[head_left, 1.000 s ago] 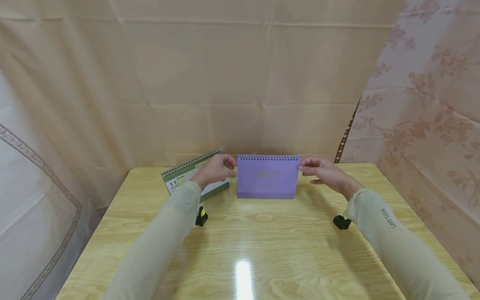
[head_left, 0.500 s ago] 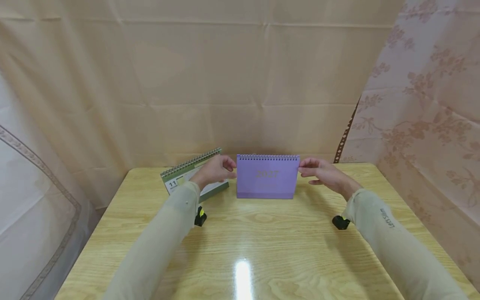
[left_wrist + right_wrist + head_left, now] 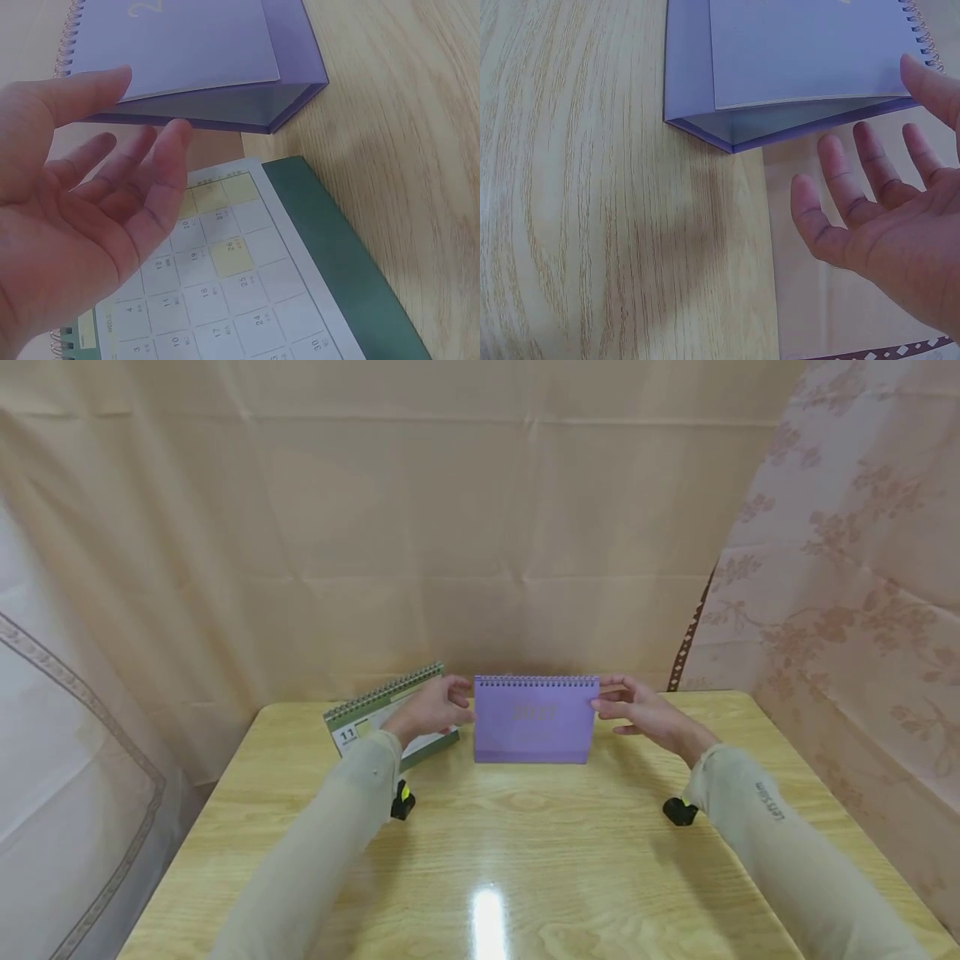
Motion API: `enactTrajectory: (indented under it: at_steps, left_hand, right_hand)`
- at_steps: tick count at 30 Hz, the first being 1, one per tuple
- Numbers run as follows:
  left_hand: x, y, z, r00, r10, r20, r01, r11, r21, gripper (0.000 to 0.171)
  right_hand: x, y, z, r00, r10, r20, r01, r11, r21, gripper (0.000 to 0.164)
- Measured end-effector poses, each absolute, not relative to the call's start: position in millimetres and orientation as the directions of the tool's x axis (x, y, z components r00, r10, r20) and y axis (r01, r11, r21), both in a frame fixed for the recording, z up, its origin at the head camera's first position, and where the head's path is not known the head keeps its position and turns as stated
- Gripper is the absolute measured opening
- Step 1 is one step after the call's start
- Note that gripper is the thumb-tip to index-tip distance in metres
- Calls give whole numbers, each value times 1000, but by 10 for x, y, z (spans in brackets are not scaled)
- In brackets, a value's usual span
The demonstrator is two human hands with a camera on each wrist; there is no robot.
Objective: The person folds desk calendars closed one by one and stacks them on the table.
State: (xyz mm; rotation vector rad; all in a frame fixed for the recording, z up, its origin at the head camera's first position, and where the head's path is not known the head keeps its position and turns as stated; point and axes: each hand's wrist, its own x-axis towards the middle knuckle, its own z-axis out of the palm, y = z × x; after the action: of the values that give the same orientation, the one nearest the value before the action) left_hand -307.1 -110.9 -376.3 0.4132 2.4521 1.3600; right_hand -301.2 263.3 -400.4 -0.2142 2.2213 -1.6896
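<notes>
A purple spiral-bound desk calendar (image 3: 534, 727) marked 2027 stands upright like a tent at the back of the table. My left hand (image 3: 431, 706) is at its left side; in the left wrist view the thumb (image 3: 105, 86) lies by the front cover's edge, with the fingers loosely bent and apart from the back panel. At the right side is my right hand (image 3: 648, 714), its thumb (image 3: 926, 79) at the cover's edge near the spiral and its other fingers spread loosely. A green-and-white desk calendar (image 3: 225, 277) stands angled behind my left hand, which partly hides it.
The wooden table (image 3: 540, 852) extends in front of both calendars. A beige curtain (image 3: 390, 527) hangs right behind it, and a floral cloth (image 3: 862, 610) hangs at the right. Small black devices (image 3: 680, 812) are worn under both wrists.
My right thumb has moved slightly left onto the purple calendar's front edge. The head view has shifted a little, and both calendars stay where they were.
</notes>
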Motion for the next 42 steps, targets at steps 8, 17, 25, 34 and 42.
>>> enactTrajectory:
  at_steps: [8, 17, 25, 34, 42]
  left_hand:
    - [-3061, -994, -3815, -904, 418, -92, 162, 534, 830, 72]
    - [-3044, -983, -3897, -895, 441, -64, 192, 510, 838, 70]
    - [-3090, -895, -3949, -894, 445, -52, 192, 486, 852, 61]
    - [-3047, -903, -3934, -893, 444, -72, 203, 541, 816, 63]
    - [-3052, -889, -3916, -897, 432, -98, 262, 695, 669, 67]
  right_hand:
    - [-2984, 2689, -4000, -929, -324, -181, 87, 283, -955, 72]
    - [-3011, 2664, -4093, -924, -338, -179, 73, 304, -950, 65]
    - [-2990, 2761, -4118, -934, -318, -164, 61, 313, -948, 65]
    - [-2982, 2773, -4125, -931, -314, -186, 50, 396, -917, 68]
    - [-3003, 2738, -4109, -939, -302, -167, -20, 533, -846, 66]
